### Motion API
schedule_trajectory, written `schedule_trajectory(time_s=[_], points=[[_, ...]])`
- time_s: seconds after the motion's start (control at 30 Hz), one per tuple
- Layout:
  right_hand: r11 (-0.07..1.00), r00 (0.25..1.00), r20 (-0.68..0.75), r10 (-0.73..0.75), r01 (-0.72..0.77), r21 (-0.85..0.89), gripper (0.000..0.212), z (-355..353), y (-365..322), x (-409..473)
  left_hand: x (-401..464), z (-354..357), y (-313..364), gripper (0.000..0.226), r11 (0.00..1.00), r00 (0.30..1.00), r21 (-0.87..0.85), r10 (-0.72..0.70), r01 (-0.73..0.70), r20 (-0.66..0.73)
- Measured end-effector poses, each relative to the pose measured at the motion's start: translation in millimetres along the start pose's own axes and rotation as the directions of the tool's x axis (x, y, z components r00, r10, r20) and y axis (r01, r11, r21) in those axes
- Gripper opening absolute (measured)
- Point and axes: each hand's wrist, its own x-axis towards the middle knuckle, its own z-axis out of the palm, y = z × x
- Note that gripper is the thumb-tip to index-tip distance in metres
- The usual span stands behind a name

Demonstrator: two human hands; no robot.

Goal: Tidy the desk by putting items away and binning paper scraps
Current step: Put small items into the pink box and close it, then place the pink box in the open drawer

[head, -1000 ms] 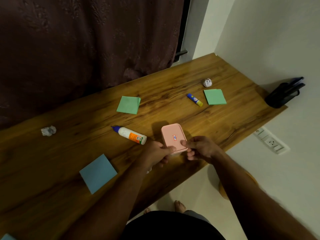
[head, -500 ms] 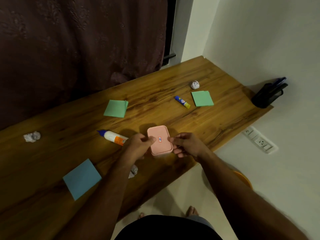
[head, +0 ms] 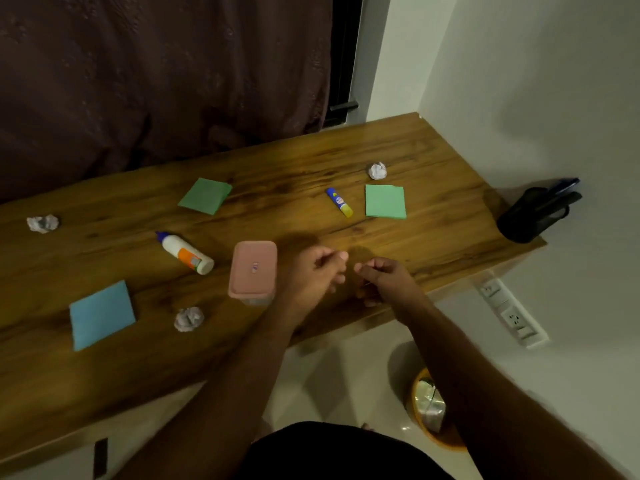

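A pink lidded box (head: 253, 270) stands on the wooden desk (head: 433, 244) near its front edge. My left hand (head: 313, 273) hovers just right of the box, apart from it, fingers curled and holding nothing. My right hand (head: 382, 280) is beside it, also curled and empty. Crumpled paper scraps lie at the far right (head: 377, 170), far left (head: 42, 223) and near the front edge (head: 188, 318). A white glue bottle (head: 185, 252) lies left of the box, and a blue-yellow glue stick (head: 339, 201) lies farther back.
Green note pads (head: 205, 196) (head: 385, 201) and a blue pad (head: 102, 314) lie on the desk. A black pen holder (head: 535, 213) stands at the right end. An orange bin (head: 429, 410) sits on the floor below the desk. A wall socket strip (head: 510, 311) is at right.
Both hands have let go of the pink box and moved to its right. The box now stands alone on the desk, and the view has shifted.
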Motion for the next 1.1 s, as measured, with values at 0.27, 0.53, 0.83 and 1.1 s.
schedule_trajectory(time_s=[0.27, 0.53, 0.83, 1.1], points=[[0.993, 0.999, -0.008, 0.038, -0.037, 0.110, 0.018, -65.0, 55.7, -17.5, -46.1, 83.0, -51.8, 0.017, 0.923, 0.948, -0.222, -0.317, 0.315, 0.029], [0.898, 0.936, -0.015, 0.351, -0.333, 0.286, 0.019, -63.3, 120.2, -21.9, -69.6, 89.9, -113.6, 0.024, 0.534, 0.766, -0.636, -0.626, 0.557, 0.146], [0.702, 0.825, -0.009, 0.565, -0.475, 0.530, 0.049, -64.2, 162.8, -1.2, -62.5, 95.5, -146.3, 0.056, 0.202, 0.744, -0.916, -0.655, 0.346, 0.136], [0.524, 0.788, 0.056, 0.613, -0.458, 0.718, 0.095, -67.2, 177.2, 46.4, -37.9, 131.9, -161.5, 0.097, 0.088, 0.711, -0.991, -0.703, 0.100, 0.009]])
